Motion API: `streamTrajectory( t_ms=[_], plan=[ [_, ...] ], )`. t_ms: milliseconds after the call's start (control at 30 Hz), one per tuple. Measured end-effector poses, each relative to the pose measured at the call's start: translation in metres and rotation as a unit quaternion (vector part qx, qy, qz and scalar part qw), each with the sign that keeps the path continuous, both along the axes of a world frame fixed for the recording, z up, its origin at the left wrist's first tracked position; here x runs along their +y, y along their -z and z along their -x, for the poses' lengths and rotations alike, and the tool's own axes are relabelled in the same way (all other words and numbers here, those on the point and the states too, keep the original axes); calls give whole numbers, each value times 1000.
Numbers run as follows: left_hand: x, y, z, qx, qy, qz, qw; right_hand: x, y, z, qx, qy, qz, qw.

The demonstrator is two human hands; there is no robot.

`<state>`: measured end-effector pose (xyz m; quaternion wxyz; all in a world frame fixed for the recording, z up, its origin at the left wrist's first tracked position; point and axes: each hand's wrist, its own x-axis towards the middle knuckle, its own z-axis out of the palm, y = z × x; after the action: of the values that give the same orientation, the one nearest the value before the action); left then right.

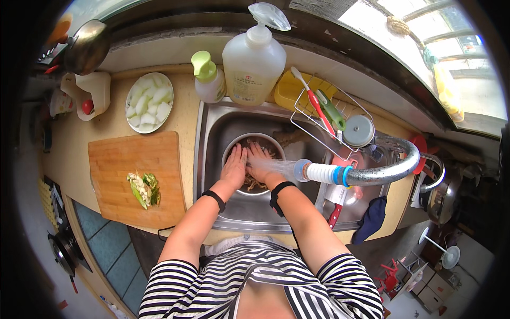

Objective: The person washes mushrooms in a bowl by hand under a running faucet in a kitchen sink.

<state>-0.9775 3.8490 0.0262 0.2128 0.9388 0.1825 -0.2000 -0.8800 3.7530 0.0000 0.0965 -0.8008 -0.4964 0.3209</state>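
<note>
A round metal bowl (282, 150) sits in the left basin of the steel sink (217, 163), holding water and brown shredded food (255, 183). My left hand (234, 167) lies palm down inside the bowl at its left side, fingers stretched out. Beside it, my right hand (261, 161) is also palm down in the bowl, with its fingers spread. Both hands press on or near the food; what lies under the palms is hidden. Water sprays from the white and blue faucet nozzle (318, 172) across my right hand into the bowl.
Left are a wooden cutting board (115, 171) with chopped garlic and green pepper (143, 190), and a plate of cut pale vegetable (149, 101). Soap bottles (253, 60) and a wire rack (303, 123) stand behind. A red-handled knife (336, 213) lies in the right basin beside a dark cloth (371, 219).
</note>
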Motion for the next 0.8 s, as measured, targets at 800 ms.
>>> streamTrajectory(
  t_ms=[800],
  plan=[
    [-9, 15, -12, 61, -357, 178, 915, -7, 10, 19, 125, 348, -88, 925]
  ],
)
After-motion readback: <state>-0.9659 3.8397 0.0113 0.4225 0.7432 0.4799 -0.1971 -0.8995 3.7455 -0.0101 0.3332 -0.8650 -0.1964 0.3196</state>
